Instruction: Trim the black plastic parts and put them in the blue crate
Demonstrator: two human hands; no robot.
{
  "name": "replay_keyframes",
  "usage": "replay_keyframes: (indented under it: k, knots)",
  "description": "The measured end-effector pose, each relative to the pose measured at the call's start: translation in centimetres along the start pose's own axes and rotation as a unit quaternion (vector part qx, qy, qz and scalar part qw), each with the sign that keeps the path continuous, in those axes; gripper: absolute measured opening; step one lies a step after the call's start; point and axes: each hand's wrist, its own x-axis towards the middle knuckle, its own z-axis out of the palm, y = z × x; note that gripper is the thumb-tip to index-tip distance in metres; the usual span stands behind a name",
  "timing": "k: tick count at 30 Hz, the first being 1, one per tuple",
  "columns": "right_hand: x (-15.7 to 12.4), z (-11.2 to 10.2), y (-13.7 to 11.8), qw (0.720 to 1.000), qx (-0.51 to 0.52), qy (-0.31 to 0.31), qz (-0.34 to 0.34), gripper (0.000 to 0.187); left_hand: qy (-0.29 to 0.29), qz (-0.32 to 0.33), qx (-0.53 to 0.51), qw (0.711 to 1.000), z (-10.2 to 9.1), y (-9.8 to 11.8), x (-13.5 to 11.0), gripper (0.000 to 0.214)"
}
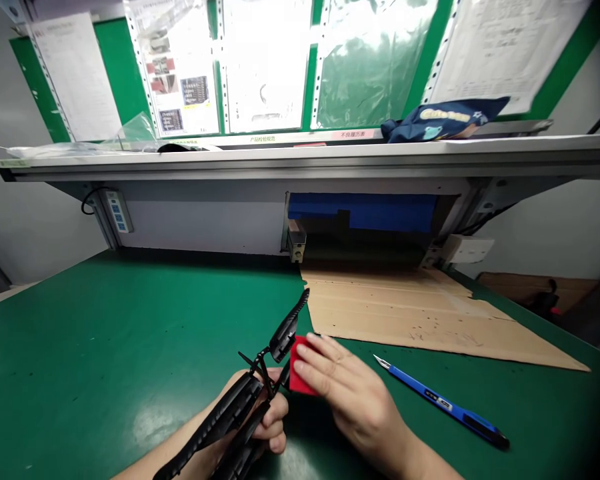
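Note:
My left hand [265, 420] is closed around a long black plastic part [230, 413] with ribbed arms and thin sprue-like stems; one arm [293, 320] sticks up and away over the green table. My right hand [350, 393] lies just to the right, fingers together and pressed on a small red flat piece [296, 377], which touches the black part. Most of the red piece is covered by the fingers.
A blue utility knife [443, 403] with its blade out lies on the green table [105, 333] right of my hand. A flat cardboard sheet [420, 313] sits behind it. A shelf [300, 157] with a blue bag [445, 120] runs overhead; papers hang on the green board.

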Motion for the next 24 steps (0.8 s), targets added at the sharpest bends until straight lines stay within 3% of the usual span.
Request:
replay_keyframes:
  k: [9,11,13,15,17,19,21,24]
  knots:
    - [-0.1,0.1,0.3,1.0,-0.019,-0.014,-0.005,0.037,0.019,-0.002,0.008,1.0,0.2,-0.2,0.2,0.041]
    - [-0.6,0.0,1.2,0.998,-0.04,-0.007,0.051,0.038,0.021,-0.001,0.012,1.0,0.5,0.1,0.4,0.034]
    - [-1.0,-0.3,1.9,0.986,-0.041,0.028,0.161,0.036,0.015,-0.009,0.021,1.0,0.9,0.5,0.6,0.028]
    - [-0.8,-0.7,1.8,0.96,0.018,0.067,0.27,0.025,0.004,-0.022,0.034,0.999,1.2,0.9,0.8,0.033]
    - [0.0,-1.0,0.7,0.932,0.122,0.07,0.333,0.016,-0.002,-0.026,0.046,0.999,1.2,1.0,1.1,0.046]
    - [1.0,-1.1,-0.8,0.912,0.216,0.022,0.348,0.011,0.003,-0.023,0.051,0.998,1.1,0.8,1.3,0.052]
    - [1.8,-1.0,-1.9,0.9,0.266,-0.037,0.343,0.011,0.017,-0.014,0.05,0.998,1.0,0.4,1.4,0.042]
    - [1.6,-0.8,-1.5,0.898,0.244,-0.048,0.363,0.014,0.032,-0.012,0.043,0.998,1.0,0.0,1.5,0.027]
